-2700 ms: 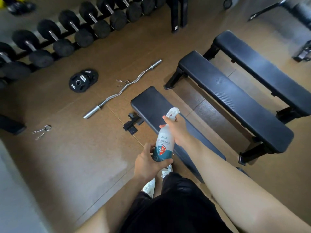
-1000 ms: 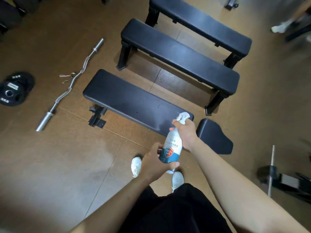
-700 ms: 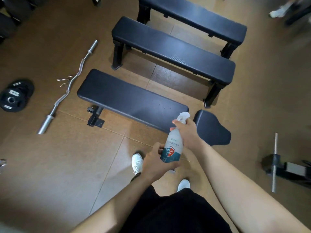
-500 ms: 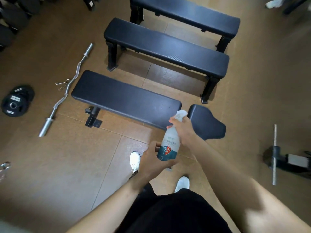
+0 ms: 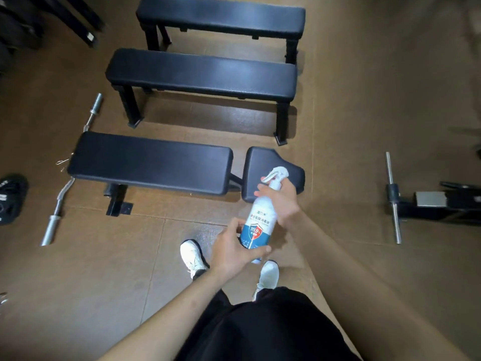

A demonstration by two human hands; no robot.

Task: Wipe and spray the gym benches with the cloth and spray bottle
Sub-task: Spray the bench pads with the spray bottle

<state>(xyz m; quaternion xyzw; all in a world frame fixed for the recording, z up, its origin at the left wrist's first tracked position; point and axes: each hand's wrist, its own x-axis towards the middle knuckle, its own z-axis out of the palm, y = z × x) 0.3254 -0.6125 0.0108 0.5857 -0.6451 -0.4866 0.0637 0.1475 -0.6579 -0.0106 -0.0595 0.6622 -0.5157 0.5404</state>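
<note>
I moved round; bench [image 5: 153,162] now square ahead. My left hand [image 5: 234,252] grips the bottle [image 5: 256,225] base, right hand [image 5: 282,201] its neck, unchanged. Spraying likely next.

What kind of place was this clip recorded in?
Probably a gym's free-weight area: three black padded benches stand side by side, a curl bar lies beside them, and a weight plate shows at the left edge.
</note>
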